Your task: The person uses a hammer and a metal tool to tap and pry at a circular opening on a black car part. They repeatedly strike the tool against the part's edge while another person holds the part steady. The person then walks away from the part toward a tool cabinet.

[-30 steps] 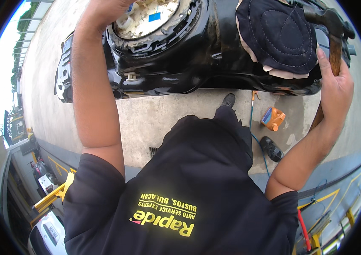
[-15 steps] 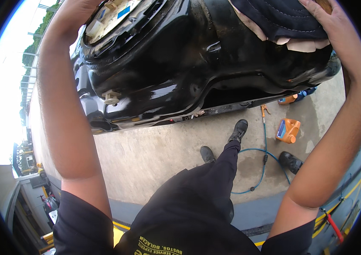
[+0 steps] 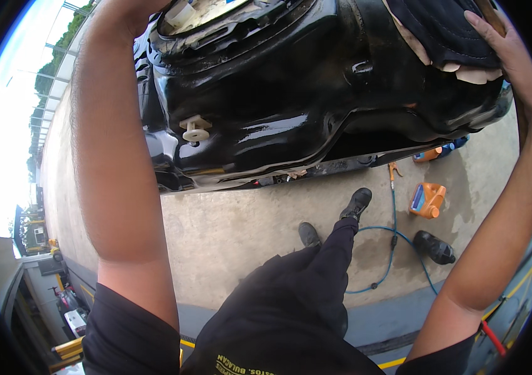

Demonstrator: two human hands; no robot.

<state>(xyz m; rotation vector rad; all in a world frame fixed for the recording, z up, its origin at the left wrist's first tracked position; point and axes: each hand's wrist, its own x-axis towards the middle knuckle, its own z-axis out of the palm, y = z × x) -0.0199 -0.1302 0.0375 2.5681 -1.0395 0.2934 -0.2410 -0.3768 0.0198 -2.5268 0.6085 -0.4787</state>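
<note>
the right grip (image 3: 513, 53) clasps a wooden handle (image 3: 491, 17)

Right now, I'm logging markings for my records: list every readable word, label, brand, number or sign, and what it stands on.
Black cloth shirt: yellow printed lettering, upside down, cut off by the lower edge; I won't copy its wording.
Orange plastic jug: blue label, too small to read.
Elsewhere: nothing legible.

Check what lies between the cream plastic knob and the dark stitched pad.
In the head view, only the contoured glossy black part lies between the knob and the pad.
</note>
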